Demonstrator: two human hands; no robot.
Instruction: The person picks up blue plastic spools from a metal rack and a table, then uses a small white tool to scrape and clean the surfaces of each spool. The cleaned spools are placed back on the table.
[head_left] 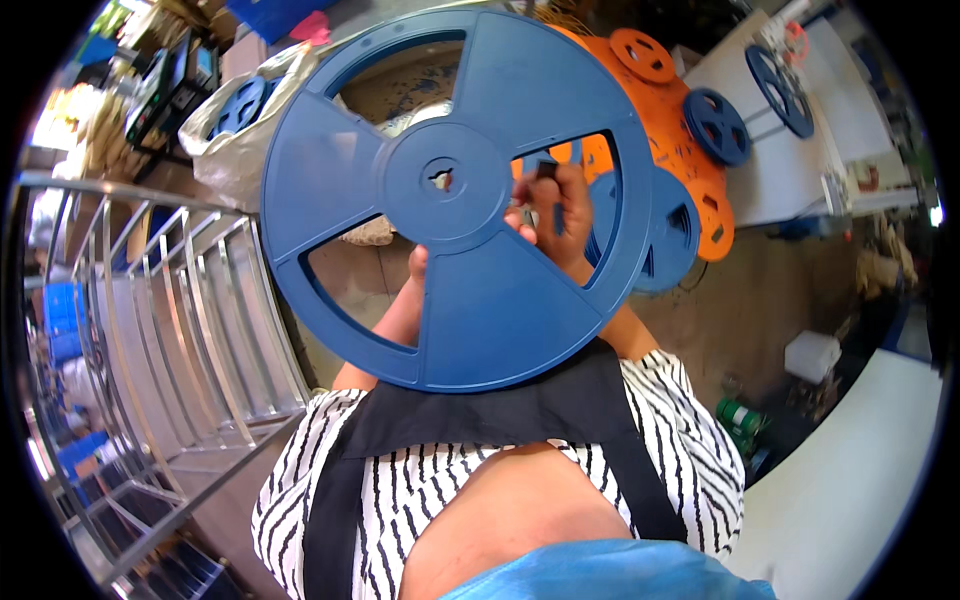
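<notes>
A large blue plastic reel (510, 300) is held up before my chest, its round hub and cut-out windows facing up. My left hand (417, 263) grips it from beneath near the hub; only part of the thumb shows, and the reel hides the other fingers. Through the right window appears my right hand (570, 215), closed with fingers bent around a small dark tool (547, 169). What kind of tool it is I cannot make out. That hand is next to the hub's right side, partly behind the reel.
On the left stands a metal rack (215, 330). Beyond the reel lies an orange perforated surface (690, 150), with another blue reel (672, 235) by it. A white sack (225, 165) is at the far left, a pale table (850, 490) at the near right.
</notes>
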